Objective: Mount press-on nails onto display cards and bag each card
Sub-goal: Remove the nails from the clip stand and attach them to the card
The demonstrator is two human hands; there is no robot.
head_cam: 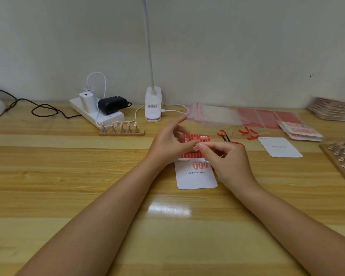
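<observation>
Head view: a long wooden table runs under a pale wall, with a power strip and a clip lamp at the back. To the right lie clear bags, red sheets, a spare card and a stack of finished cards.

In the middle lies the white card printed "Handmade Nail", with three pink nails already stuck along its top. Just behind it sits a red adhesive strip sheet.

The left hand hovers over that sheet, fingers partly spread, thumb tip meeting the right hand. The right hand pinches something small and pink at its fingertips, probably the next nail; whether a sticky tab is on it, I cannot tell.

The mounting step seems in hand, early on this card. Next calls for pressing that nail down beside the third, evenly spaced. More nails wait on a stand.
</observation>
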